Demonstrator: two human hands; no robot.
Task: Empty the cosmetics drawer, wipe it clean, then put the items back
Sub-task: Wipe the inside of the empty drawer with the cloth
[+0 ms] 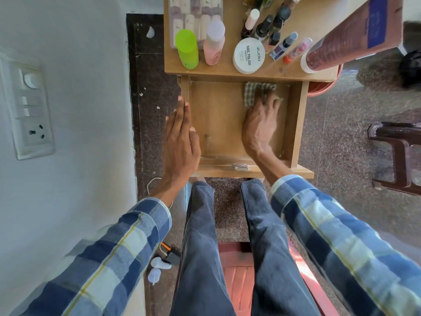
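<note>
Wooden drawer (218, 124) pulled open mid-frame, checked cloth (252, 92) pressed into its upper right corner by the spread-fingered right hand (259, 124), left hand (180, 137) laid flat on the drawer's left wall, nothing gripped, cosmetics bottles (264, 28) parked on the tabletop (230, 67) above

Drawer (218, 124) floor bare at left and middle, cloth (252, 92) and right hand (259, 124) filling far right corner, possibly touching the back wall
</note>
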